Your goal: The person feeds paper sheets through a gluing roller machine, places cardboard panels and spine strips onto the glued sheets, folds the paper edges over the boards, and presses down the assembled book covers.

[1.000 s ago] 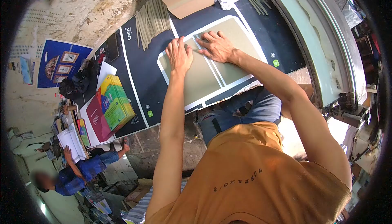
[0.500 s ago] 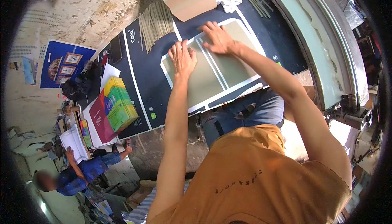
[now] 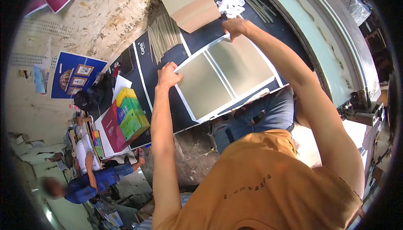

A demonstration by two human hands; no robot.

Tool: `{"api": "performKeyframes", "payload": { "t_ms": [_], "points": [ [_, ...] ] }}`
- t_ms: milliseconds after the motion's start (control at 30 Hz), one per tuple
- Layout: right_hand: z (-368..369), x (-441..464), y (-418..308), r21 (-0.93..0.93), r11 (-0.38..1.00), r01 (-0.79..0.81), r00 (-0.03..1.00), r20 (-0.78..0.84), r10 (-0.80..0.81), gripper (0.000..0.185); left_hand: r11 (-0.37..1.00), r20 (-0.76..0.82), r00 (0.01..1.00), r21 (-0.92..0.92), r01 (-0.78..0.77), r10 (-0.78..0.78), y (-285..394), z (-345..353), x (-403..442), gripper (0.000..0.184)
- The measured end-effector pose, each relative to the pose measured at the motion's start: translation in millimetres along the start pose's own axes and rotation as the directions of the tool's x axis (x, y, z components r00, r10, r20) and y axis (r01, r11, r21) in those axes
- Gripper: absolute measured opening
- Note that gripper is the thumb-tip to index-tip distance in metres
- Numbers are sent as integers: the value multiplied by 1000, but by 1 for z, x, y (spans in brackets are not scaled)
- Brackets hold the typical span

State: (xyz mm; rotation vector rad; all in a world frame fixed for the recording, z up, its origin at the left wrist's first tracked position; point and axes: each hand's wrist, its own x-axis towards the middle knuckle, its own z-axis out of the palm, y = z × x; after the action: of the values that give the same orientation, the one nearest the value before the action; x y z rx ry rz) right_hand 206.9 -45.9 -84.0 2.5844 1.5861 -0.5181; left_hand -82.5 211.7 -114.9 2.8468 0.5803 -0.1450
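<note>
White-edged panel (image 3: 201, 88) is spanning both hands: the left hand (image 3: 169, 75) is pinching its far left corner, the right hand (image 3: 235, 26) is gripping its far edge toward the right. The panel is lying at the near side of the dark worktop (image 3: 199, 39). Beyond it, thin strips (image 3: 164, 37), a brown board stack (image 3: 189, 5) and crumpled white cloth (image 3: 231, 5) are resting left to right. Colourful booklets (image 3: 133, 114) are sitting left; farther left, a person in blue (image 3: 94, 184) is touching papers (image 3: 85, 147).

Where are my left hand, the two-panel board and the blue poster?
Left hand (image 3: 168, 77), head view: its back.
Two-panel board (image 3: 220, 75), head view: its central strip.
Blue poster (image 3: 79, 76), head view: its printed front.
</note>
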Motion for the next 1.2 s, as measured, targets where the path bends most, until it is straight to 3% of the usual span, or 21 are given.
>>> {"api": "performKeyframes", "payload": {
  "t_ms": [100, 133, 167, 233, 300, 367, 467, 567, 633, 700, 800, 900, 1000, 1100, 1200],
  "points": [
    [35, -48, -16, -79, 993, -93, 992, -94, 85, 40, 958, -273, 938, 248, -147, 215, 5, 29, -25, 28],
    [76, -58, -13, -78, 996, -51, 929, -370, 19, 42, 925, -341, 894, 338, -172, 291, 8, 41, -37, 28],
    [114, -64, -11, -92, 996, -10, 789, -613, -48, 44, 935, -344, 904, 326, -139, 254, 6, 53, -40, 38],
    [116, -73, -18, -17, 998, -61, 823, -567, 41, 51, 935, -478, 843, 348, -74, 245, 36, 44, -31, 50],
    [100, -82, -28, -8, 997, -74, 872, -486, 61, 52, 958, -483, 828, 159, -238, 285, 67, 43, -6, 54],
    [96, -86, -30, -53, 996, -66, 866, -500, 30, 52, 964, -320, 909, 86, -253, 267, 97, 36, 10, 65],
    [101, -73, -23, -61, 994, -88, 877, -478, 48, 58, 976, -258, 943, 106, -190, 212, 108, 53, 12, 65],
    [79, -63, -58, 113, 982, -154, 869, -458, 189, 66, 968, -468, 848, 137, -208, 249, 107, 76, 12, 59],
    [101, -30, -80, 59, 996, -66, 803, -590, 88, 75, 960, -477, 834, 140, -241, 279, 104, 83, 11, 55],
    [113, -17, -82, 37, 999, 11, 877, -481, 9, 80, 961, -463, 844, 87, -262, 271, 97, 89, 8, 55],
    [101, -38, -65, 61, 989, -135, 865, -479, 147, 82, 971, -445, 867, 19, -240, 223, 97, 70, -15, 53],
    [98, -42, -66, -20, 984, -178, 853, -501, 144, 85, 975, -501, 846, -14, -220, 183, 95, 73, -16, 48],
    [106, -21, -91, 16, 984, -179, 810, -566, 156, 83, 972, -546, 812, 17, -234, 205, 94, 74, -15, 44],
    [116, -7, -123, -35, 999, 21, 829, -559, -37, 79, 971, -546, 814, 0, -238, 200, 91, 79, -15, 41],
    [119, -11, -116, 10, 998, 69, 816, -576, -51, 73, 965, -554, 804, -3, -262, 217, 89, 80, -18, 40]
  ]
}}
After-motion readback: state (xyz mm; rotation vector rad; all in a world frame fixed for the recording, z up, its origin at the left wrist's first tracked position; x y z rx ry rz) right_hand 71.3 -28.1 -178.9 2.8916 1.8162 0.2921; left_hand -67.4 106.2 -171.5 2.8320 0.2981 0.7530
